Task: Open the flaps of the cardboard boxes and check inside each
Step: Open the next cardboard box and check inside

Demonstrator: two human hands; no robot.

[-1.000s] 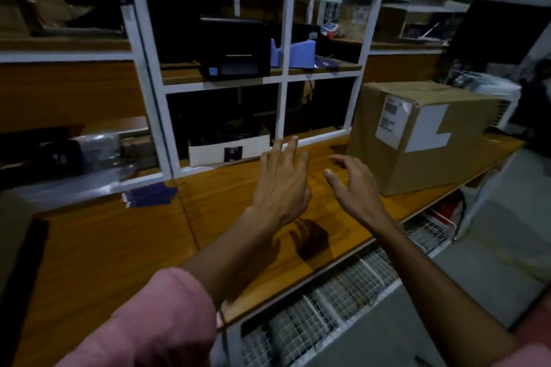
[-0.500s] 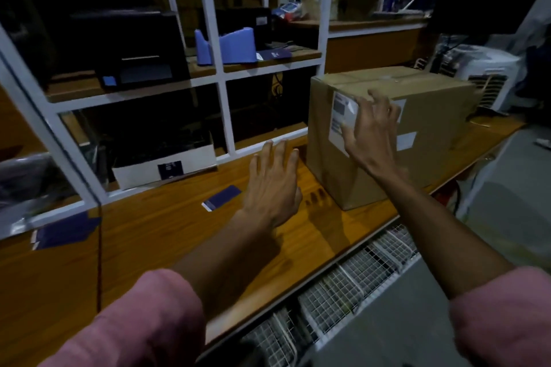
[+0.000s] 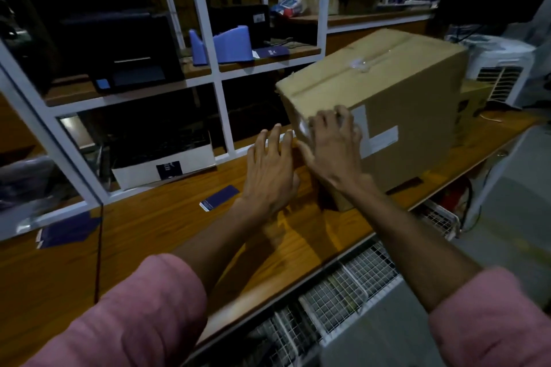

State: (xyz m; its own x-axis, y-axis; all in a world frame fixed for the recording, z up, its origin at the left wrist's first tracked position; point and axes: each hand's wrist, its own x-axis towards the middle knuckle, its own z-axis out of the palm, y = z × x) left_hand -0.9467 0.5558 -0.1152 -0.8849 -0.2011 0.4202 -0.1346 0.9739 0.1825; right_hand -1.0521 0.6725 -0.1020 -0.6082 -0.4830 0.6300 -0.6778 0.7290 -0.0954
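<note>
Cardboard box (image 3: pixel 396 116) sits at 1 o'clock from my hands, seam running toward 2; right hand (image 3: pixel 334 152) presses spread on its near face, left hand (image 3: pixel 268 170) spread, gripping nothing.

head cam | looks forward-down | near, over wooden counter (image 3: pixel 167 226)

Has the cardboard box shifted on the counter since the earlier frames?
Yes. The cardboard box now tilts, its near bottom edge raised off the wooden counter under the right hand; earlier it sat flat.
</note>
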